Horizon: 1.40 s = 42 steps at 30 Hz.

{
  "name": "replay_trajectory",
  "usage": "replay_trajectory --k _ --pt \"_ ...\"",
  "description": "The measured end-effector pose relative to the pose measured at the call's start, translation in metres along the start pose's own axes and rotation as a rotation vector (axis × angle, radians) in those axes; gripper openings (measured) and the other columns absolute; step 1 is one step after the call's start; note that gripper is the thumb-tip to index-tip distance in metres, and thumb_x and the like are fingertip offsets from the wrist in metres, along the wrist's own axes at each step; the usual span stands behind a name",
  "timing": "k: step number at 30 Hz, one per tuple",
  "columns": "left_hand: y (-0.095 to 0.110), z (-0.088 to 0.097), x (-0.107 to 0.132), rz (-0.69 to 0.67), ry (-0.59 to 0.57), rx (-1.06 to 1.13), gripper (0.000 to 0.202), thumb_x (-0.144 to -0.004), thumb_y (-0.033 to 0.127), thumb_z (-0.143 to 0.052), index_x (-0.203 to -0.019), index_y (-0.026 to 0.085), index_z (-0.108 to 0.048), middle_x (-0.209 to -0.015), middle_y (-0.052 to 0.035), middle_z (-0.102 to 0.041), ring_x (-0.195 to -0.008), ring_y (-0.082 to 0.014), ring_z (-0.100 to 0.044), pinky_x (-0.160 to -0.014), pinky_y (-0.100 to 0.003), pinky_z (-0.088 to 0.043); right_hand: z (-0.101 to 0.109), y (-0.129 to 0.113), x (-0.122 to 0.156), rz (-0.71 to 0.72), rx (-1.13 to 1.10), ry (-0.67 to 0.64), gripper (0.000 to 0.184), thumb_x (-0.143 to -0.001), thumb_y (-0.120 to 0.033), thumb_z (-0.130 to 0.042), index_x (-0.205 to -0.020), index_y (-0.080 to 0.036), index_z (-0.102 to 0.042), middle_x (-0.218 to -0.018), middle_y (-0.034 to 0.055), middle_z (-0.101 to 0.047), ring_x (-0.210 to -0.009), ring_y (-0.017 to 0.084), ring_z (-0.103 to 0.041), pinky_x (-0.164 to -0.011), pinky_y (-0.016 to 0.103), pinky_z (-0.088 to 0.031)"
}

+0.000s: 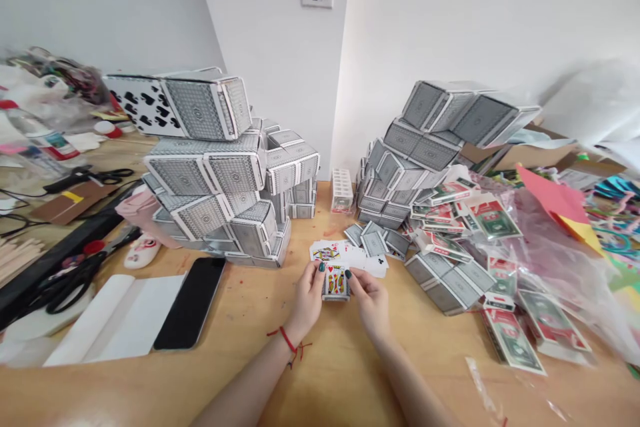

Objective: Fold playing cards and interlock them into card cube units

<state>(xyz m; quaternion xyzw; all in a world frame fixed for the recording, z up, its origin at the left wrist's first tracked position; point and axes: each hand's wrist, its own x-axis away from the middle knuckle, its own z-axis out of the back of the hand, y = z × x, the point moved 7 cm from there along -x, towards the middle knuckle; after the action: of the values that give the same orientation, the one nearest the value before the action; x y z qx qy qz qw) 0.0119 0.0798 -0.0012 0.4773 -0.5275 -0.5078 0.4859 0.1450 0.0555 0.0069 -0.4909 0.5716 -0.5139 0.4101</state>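
Observation:
Both my hands meet at the middle of the wooden table (340, 360). My left hand (307, 297) and my right hand (370, 300) are closed together on a small stack of playing cards (336, 282), a face card on top. Just beyond the hands lie loose face-up cards (350, 255) and a few face-down ones (375, 240). A red string is tied round my left wrist.
Piles of grey patterned card boxes stand at the left (220, 180) and at the right (425, 147). Green-and-red card packs (510, 333) lie in clear plastic on the right. A black phone (193, 300), white sheets (120, 320) and black scissors (70, 280) lie on the left.

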Motion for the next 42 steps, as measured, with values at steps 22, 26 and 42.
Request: replay_trajectory --k 22,26,42 --pt "-0.005 -0.01 0.019 0.165 0.045 0.207 0.013 -0.079 0.029 -0.032 -0.087 0.022 -0.039 -0.051 0.0085 -0.044 -0.025 -0.0065 -0.038 -0.024 -0.018 -0.027 -0.039 0.011 0.015 -0.15 -0.157 -0.188 0.022 -0.078 -0.04 -0.043 -0.09 -0.022 -0.039 -0.052 -0.0076 -0.051 -0.032 0.009 -0.047 -0.03 0.018 -0.036" --pt "-0.005 -0.008 0.017 0.164 0.056 0.197 0.009 -0.078 0.029 -0.031 -0.08 0.022 -0.037 -0.045 0.0104 -0.036 -0.024 -0.0065 -0.033 -0.024 -0.018 -0.023 -0.036 0.01 0.015 -0.152 -0.134 -0.189 0.015 -0.078 -0.036 -0.043 -0.081 -0.022 -0.04 -0.051 -0.0068 -0.052 -0.033 0.009 -0.048 -0.032 0.02 -0.039" --pt "0.016 0.009 0.005 -0.059 0.047 -0.041 0.016 -0.075 0.022 -0.034 -0.069 0.018 -0.048 -0.061 0.0016 -0.047 -0.055 -0.0114 -0.045 -0.052 -0.021 -0.038 -0.049 0.022 0.021 -0.413 -0.235 -0.548 0.039 -0.077 -0.051 -0.047 -0.085 -0.012 -0.052 -0.073 0.0084 -0.065 -0.061 0.018 -0.065 -0.044 0.025 -0.051"
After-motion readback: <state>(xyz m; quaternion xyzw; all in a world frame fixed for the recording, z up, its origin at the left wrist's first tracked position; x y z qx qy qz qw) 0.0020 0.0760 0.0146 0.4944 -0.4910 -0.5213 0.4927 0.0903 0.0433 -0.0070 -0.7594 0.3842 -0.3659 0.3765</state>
